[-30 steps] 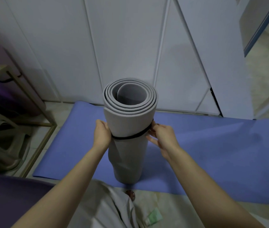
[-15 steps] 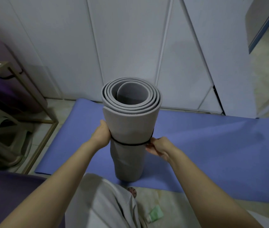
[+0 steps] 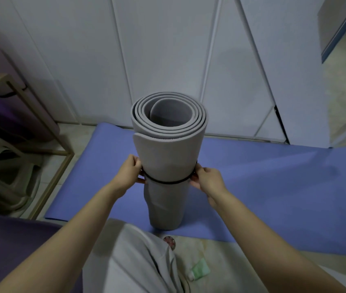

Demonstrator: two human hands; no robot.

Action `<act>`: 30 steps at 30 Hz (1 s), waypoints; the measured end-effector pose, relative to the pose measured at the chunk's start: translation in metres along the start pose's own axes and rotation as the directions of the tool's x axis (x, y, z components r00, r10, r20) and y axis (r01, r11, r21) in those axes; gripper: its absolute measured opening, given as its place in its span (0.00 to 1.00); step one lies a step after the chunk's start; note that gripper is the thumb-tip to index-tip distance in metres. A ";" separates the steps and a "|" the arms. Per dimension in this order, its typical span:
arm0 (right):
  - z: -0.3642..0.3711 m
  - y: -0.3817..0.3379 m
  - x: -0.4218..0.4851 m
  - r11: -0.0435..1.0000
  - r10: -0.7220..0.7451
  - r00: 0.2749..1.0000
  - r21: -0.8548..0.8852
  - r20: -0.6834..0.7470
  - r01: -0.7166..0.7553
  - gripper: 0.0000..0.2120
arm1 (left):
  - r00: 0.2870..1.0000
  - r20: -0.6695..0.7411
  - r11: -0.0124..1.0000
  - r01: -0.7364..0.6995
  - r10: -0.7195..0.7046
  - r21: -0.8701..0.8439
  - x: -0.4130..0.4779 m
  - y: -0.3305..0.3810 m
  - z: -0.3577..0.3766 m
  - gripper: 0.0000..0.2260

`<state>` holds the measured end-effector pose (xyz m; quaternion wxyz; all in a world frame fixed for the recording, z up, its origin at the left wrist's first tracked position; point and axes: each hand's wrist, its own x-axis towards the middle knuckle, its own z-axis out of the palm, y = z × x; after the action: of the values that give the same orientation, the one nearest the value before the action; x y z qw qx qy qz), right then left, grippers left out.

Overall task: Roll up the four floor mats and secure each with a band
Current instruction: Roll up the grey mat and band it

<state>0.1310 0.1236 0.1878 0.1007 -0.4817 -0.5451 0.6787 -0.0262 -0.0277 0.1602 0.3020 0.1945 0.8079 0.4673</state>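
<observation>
band sits a little lower on the grey mat than a second ago and about level with half a second ago; both grips have come down with it. grey mat: rolled into a tight spiral and stood upright on its end on the blue mat, near that mat's front edge, just ahead of the person's knee. the band runs once round the roll at roughly mid-height and pulls the foam in to a slight waist.

progress, judged — one of four rolled and banded, or nearly so; the band looks seated but is not yet let go. blue mat lies flat and unrolled on the floor, so that one is plainly left. a purple surface at lower left may be another mat — cannot tell. fourth mat not identified.

left grip: fingers curled, closed on the band at the roll's left edge, knuckles against the foam. right grip: fingertips and thumb pinched together on the band at the right edge. neither is spread.

outward: white cupboard doors behind, a metal frame and a stool to the left, a small green tube on the floor near the knee.
</observation>
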 end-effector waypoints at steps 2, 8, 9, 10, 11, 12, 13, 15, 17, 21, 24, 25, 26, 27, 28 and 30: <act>-0.002 -0.003 -0.001 1.000 -0.013 1.000 0.013 -0.016 0.013 0.14 | 1.000 -0.012 0.999 -0.007 0.006 -0.048 -0.010 0.007 0.002 0.12; -0.019 -0.022 0.005 1.000 -0.017 1.000 0.014 0.005 0.016 0.13 | 1.000 -0.001 0.976 0.000 0.000 -0.217 -0.042 0.017 0.023 0.08; -0.022 -0.024 0.008 1.000 -0.004 1.000 0.011 0.000 0.004 0.14 | 1.000 0.000 0.974 0.018 -0.018 -0.227 -0.045 0.018 0.027 0.08; -0.024 -0.026 0.009 1.000 0.015 1.000 0.012 -0.003 -0.015 0.15 | 1.000 -0.006 0.970 0.028 -0.030 -0.242 -0.046 0.020 0.030 0.08; -0.026 -0.028 0.010 1.000 0.022 1.000 -0.004 -0.003 -0.022 0.15 | 0.999 -0.021 0.971 0.034 -0.040 -0.236 -0.046 0.021 0.032 0.08; -0.027 -0.029 0.012 0.999 0.021 1.000 -0.042 -0.003 -0.022 0.15 | 0.997 -0.063 0.969 0.019 -0.036 -0.246 -0.045 0.023 0.032 0.08; -0.029 -0.029 0.014 0.996 0.014 1.000 -0.090 -0.002 -0.014 0.13 | 0.993 -0.119 0.971 -0.008 -0.021 -0.239 -0.041 0.022 0.032 0.06; -0.028 -0.031 0.016 0.987 -0.015 1.000 -0.161 0.015 0.017 0.13 | 0.983 -0.184 0.968 -0.056 0.011 -0.244 -0.033 0.024 0.024 0.09; -0.026 -0.030 0.018 0.980 -0.034 0.998 -0.192 0.044 0.042 0.13 | 0.988 -0.149 0.953 -0.080 0.037 -0.292 -0.026 0.030 0.015 0.22; -0.024 -0.026 0.018 0.991 -0.058 0.996 -0.114 0.064 0.065 0.13 | 0.995 -0.082 0.948 -0.084 0.062 -0.306 -0.017 0.043 0.004 0.17; -0.025 -0.018 0.017 1.000 -0.015 0.994 -0.016 0.106 0.017 0.15 | 0.997 -0.026 0.961 -0.079 0.075 -0.266 -0.010 0.042 -0.008 0.10; -0.026 -0.015 0.016 1.000 0.006 0.994 -0.013 0.113 -0.005 0.16 | 0.997 0.012 0.969 -0.072 0.077 -0.237 -0.007 0.041 -0.012 0.09; -0.027 -0.012 0.016 1.000 0.021 0.993 -0.018 0.115 -0.019 0.16 | 0.996 0.048 0.977 -0.063 0.074 -0.203 -0.005 0.037 -0.014 0.11; -0.029 -0.010 0.017 1.000 0.024 0.993 -0.023 0.114 -0.021 0.16 | 0.994 0.079 0.984 -0.054 0.069 -0.171 -0.004 0.035 -0.014 0.13; -0.030 -0.009 0.018 1.000 0.013 0.993 -0.029 0.113 -0.010 0.15 | 0.992 0.105 0.989 -0.051 0.066 -0.140 -0.004 0.033 -0.013 0.15; -0.034 -0.011 0.020 0.997 -0.018 0.994 -0.068 0.108 0.025 0.16 | 0.986 0.153 0.997 -0.059 0.068 -0.058 -0.004 0.031 -0.009 0.17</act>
<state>0.1424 0.1624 0.1878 0.0619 -0.4418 -0.5780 0.6833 -0.0284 -0.0205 0.1912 0.3537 0.2478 0.7628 0.4813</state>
